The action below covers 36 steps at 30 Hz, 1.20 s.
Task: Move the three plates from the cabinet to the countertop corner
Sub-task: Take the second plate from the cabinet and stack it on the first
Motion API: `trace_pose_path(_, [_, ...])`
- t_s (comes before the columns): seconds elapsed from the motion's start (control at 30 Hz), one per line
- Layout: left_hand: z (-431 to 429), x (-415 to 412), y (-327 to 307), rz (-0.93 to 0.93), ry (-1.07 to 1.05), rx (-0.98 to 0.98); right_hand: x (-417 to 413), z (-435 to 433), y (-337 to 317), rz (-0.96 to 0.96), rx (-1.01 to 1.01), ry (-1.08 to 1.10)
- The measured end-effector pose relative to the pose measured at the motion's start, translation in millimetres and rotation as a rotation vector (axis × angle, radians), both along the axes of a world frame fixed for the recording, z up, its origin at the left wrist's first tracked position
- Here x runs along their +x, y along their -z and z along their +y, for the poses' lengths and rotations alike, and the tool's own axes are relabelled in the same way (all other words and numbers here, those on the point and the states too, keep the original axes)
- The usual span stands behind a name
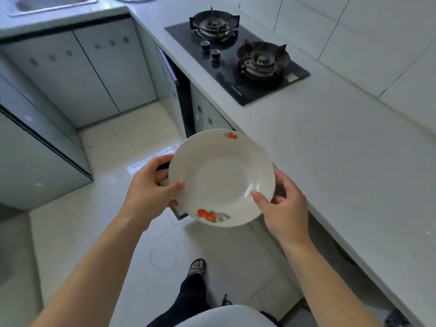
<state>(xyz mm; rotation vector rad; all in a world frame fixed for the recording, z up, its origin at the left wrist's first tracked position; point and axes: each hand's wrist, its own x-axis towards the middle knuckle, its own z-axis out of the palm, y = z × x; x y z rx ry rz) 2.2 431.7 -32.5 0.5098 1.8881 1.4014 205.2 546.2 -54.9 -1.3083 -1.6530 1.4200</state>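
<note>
A white deep plate (pixel 221 178) with orange fruit prints on its rim is held level in the air, at the front edge of the white countertop (pixel 330 149). My left hand (pixel 151 192) grips its left rim, thumb on top. My right hand (pixel 283 206) grips the right rim, thumb inside the bowl. Below the plate, an open lower cabinet (pixel 184 109) shows a dark gap under the counter; its inside is hidden. No other plates are visible.
A black two-burner gas hob (pixel 236 60) sits in the countertop beyond the plate. A steel sink (pixel 52 3) lies at the far left corner. Grey cabinet doors (pixel 89 72) line the left side. My sandalled foot (pixel 197 266) stands on the pale tiled floor.
</note>
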Motion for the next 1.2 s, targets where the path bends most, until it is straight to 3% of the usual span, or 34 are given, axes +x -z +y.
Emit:
trace_pose_path(0.53, [-116.3,-26.1,-25.8,-0.184,-0.294,0.162,-63.9,-54.7,-39.4,0.056,0.026,-0.289])
trace_pose_path(0.73, [-138.7,-101.1,-33.8,-0.240,-0.368,0.199,-150.9,-64.0,-47.1,0.087,0.032,-0.352])
trace_pose_path(1.2, [-228.9,-282.9,-53.7,-0.171,-0.596,0.236,-385.0,-129.2,-48.8,0.119,0.072,-0.589])
